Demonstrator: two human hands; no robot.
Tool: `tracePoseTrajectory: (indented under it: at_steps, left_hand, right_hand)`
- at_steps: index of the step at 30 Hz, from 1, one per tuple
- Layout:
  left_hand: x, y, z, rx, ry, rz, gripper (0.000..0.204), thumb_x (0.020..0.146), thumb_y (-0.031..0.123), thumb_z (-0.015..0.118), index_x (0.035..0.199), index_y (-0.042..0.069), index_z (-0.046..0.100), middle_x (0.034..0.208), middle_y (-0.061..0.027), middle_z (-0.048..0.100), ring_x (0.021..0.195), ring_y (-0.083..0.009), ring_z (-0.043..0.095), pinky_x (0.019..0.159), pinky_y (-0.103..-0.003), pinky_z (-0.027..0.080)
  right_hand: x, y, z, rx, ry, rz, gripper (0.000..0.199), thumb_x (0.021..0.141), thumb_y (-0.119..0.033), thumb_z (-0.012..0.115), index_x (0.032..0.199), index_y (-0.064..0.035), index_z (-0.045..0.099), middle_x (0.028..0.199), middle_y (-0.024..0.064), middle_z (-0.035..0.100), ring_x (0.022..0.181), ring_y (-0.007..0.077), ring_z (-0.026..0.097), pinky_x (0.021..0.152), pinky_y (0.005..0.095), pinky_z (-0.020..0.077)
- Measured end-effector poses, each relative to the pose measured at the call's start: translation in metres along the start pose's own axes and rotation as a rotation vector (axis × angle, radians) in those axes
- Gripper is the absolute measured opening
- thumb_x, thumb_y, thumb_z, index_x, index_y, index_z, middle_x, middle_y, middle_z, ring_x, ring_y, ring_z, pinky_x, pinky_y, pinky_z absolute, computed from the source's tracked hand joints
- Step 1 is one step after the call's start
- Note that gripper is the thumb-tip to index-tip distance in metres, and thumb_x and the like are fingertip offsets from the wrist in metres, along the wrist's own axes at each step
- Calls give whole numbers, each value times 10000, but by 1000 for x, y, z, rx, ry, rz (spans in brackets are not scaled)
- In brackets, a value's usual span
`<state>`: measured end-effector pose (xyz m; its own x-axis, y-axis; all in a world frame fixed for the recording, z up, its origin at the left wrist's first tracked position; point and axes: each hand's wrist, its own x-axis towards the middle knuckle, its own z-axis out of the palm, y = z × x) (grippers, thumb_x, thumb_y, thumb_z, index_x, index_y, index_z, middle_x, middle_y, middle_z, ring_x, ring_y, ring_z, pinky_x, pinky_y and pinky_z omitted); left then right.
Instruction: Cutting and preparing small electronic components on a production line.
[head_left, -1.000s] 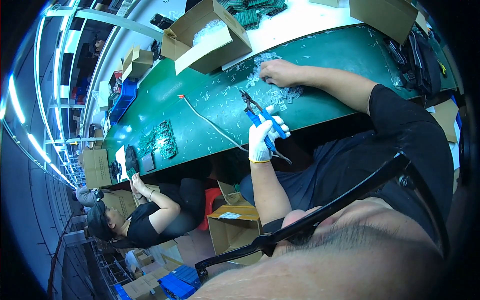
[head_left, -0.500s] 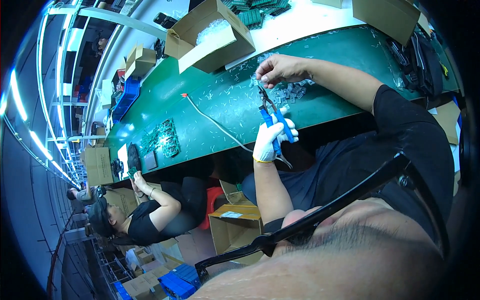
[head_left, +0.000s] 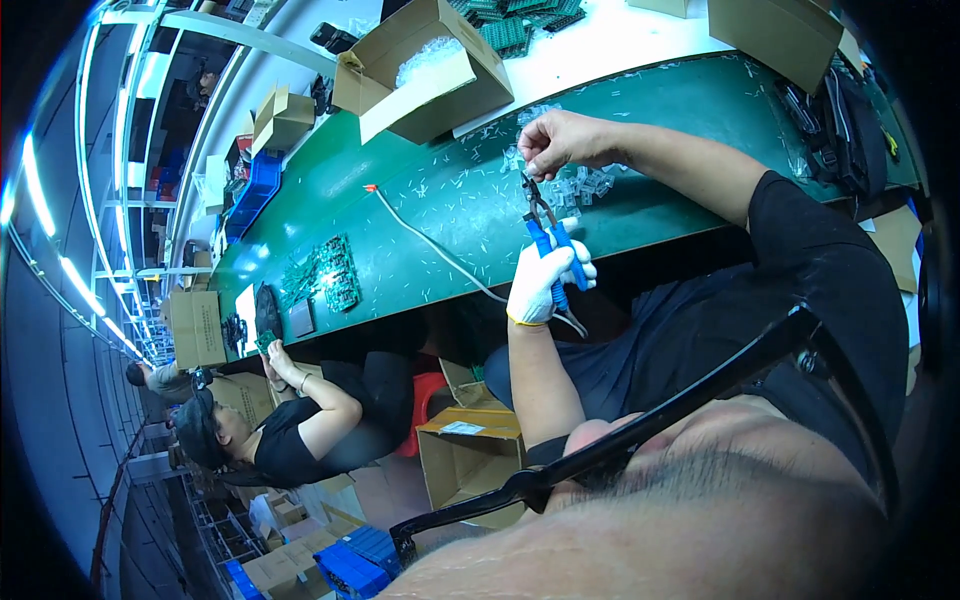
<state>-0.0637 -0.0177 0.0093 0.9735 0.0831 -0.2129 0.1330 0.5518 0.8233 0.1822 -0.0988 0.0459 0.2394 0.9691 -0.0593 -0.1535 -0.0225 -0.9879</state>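
My left hand (head_left: 540,280), in a white glove, grips cutting pliers (head_left: 555,245) by their blue handles. The jaws point away from me, up to the fingertips of my bare right hand (head_left: 563,143). Those fingers are pinched on what looks like a small clear plastic piece (head_left: 530,172), mostly hidden by the fingers and jaws. Beside the right hand, on the green bench mat (head_left: 420,190), lies a heap of clear plastic pieces (head_left: 590,185). Thin clear offcuts are scattered over the mat further left.
A grey cable (head_left: 430,245) with an orange tip crosses the mat. Beyond stands an open carton (head_left: 440,90); a black bag (head_left: 845,130) lies at right. Green boards (head_left: 335,275) sit at left, near a seated co-worker (head_left: 310,415) holding a green board. Another open carton (head_left: 470,460) stands below the bench.
My right hand has shifted slightly right and nearer the pliers. The plier jaws now meet its fingertips, and the handles look squeezed a little closer together.
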Motion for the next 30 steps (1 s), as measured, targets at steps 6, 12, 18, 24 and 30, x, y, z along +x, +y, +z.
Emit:
tracePoseTrajectory:
  at_steps: [6,12,18,24,30]
  left_hand:
    - [-3,10,18,152,154,-3,489,954,147,640,1359,-85,494,845,-110,659,656,-211,675,570,-331,580]
    - [1,5,0,80,153,108,506,978,227,645,1338,-95,495,842,-109,648,642,-215,659,543,-336,566]
    - [4,1,-10,-109,96,106,537,975,193,636,1404,-65,439,909,-142,665,751,-273,698,637,-407,599]
    - [4,3,-4,-101,90,105,556,967,203,646,1407,-64,435,922,-147,664,763,-276,695,648,-409,595]
    - [4,3,-6,-112,87,94,565,962,196,651,1412,-65,431,933,-149,664,783,-283,699,672,-427,595]
  right_hand:
    - [-2,-3,-4,5,17,-33,120,871,-14,749,926,-18,642,856,79,702,809,173,716,745,313,597]
    - [-2,-6,-8,-6,8,-17,139,855,-1,746,937,-13,635,851,77,701,788,179,710,732,308,589]
    - [1,-8,-31,-1011,-254,52,224,760,-63,781,963,-10,702,905,105,733,841,215,702,763,362,562]
    - [10,1,-55,-865,73,14,235,784,-96,741,1004,-14,730,936,135,746,896,267,713,808,393,555]
    - [20,37,-51,-1255,418,-261,294,804,-50,654,1086,-44,739,1032,190,713,1006,374,684,893,449,538]
